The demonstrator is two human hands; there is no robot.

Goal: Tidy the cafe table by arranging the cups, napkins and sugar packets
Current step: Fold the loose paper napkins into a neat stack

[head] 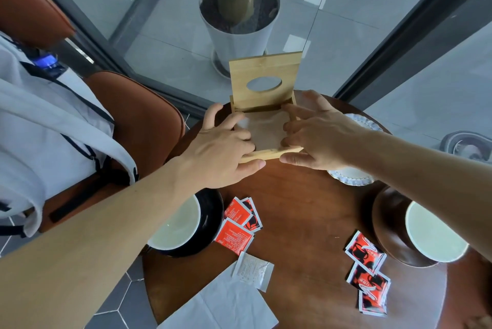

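Note:
A bamboo napkin box [266, 154] stands at the far side of the round wooden table [292, 222], its lid [265, 73] with an oval hole raised upright. A napkin [267, 128] lies inside. My left hand [223, 147] and my right hand [316, 136] reach over the box's sides, fingers bent down onto the napkin, thumbs at the front edge. A white cup on a black saucer [210, 222] sits under my left forearm. A second white cup [434, 232] sits on a brown saucer at the right. Red sugar packets lie at centre [239, 224] and right [368, 272].
A white packet [253, 271] and a loose white napkin [221, 304] lie at the near edge. A white fluted dish [351, 176] sits under my right wrist. An orange chair with a white backpack [53, 136] stands left; a potted plant [239, 17] stands beyond the glass.

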